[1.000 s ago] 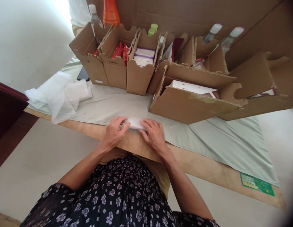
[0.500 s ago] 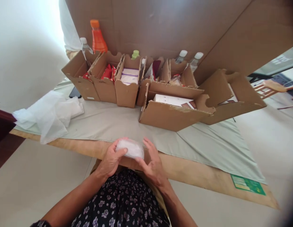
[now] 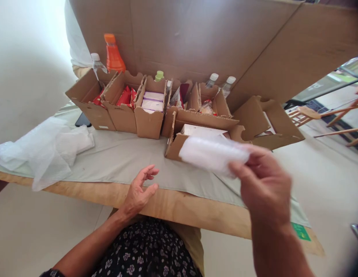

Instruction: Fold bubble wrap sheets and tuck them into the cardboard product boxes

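Head view: the right hand (image 3: 265, 188) is raised above the worktop (image 3: 181, 207), thumb and fingers clamped on one end of a white packet (image 3: 213, 154), which shows blurred and sticks out toward the left hand's side. The left hand (image 3: 140, 190) rests at the near edge, fingers loosely spread, holding nothing. Just beyond the packet stands a wide carton (image 3: 174, 148); farther off, a row of smaller cartons (image 3: 121, 115). Crumpled clear plastic (image 3: 43, 150) lies well out past the left hand.

Pale cloth (image 3: 118, 161) over wooden table (image 3: 179, 209)
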`<state>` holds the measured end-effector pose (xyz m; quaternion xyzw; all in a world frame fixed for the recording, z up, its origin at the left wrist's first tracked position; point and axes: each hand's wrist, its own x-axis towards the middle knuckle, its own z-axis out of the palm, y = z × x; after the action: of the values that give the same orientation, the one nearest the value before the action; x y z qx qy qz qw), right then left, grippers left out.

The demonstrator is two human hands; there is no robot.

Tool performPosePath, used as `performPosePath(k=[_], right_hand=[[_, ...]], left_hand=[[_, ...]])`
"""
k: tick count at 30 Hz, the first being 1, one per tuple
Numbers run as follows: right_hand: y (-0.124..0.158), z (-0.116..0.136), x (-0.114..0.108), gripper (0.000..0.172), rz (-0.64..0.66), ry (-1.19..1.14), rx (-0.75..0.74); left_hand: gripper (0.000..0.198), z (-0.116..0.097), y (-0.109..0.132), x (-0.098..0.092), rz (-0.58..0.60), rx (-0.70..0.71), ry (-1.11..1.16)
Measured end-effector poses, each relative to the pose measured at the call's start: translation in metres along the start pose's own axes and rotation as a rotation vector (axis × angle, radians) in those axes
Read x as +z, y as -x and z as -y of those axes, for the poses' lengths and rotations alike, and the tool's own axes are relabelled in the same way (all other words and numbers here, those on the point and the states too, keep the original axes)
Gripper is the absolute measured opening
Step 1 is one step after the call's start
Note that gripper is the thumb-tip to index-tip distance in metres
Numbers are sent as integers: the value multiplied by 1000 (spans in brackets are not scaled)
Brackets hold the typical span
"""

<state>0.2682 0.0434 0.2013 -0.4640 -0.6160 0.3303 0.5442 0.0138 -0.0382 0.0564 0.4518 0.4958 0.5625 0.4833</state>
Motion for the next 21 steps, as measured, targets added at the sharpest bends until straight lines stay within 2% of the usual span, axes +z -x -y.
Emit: performPosePath(k=[2,3,5,7,8,11,14,17,19,21], right_hand=[[-46,4,0,32,-48,37,-94],[-68,3,2,31,-5,40,-61],[-105,-3,12,28,170,127,84],[-130,-5,25,20,335,422,183],[-138,-3,32,16,384,622,180],[-149,12,60,12,431,1111,34],[-153,24,92,30,509,1300,-36],[-156,21,115,25,624,1304,3],[-157,15,121,16,685,1187,105],[-156,11,121,16,724,1076,202]], left_hand=[[45,15,-3,-2,-39,29,-164],[41,22,-4,-2,-39,53,-217],[35,33,-4,-1,-21,131,-291],[32,39,-3,1,3,216,-353],[32,40,-3,1,15,247,-379],[31,38,-4,1,53,290,-425],[31,36,-6,0,80,310,-449],[30,37,-7,-1,89,328,-463],[29,37,-6,-1,91,345,-470],[29,37,-6,-1,93,364,-481]])
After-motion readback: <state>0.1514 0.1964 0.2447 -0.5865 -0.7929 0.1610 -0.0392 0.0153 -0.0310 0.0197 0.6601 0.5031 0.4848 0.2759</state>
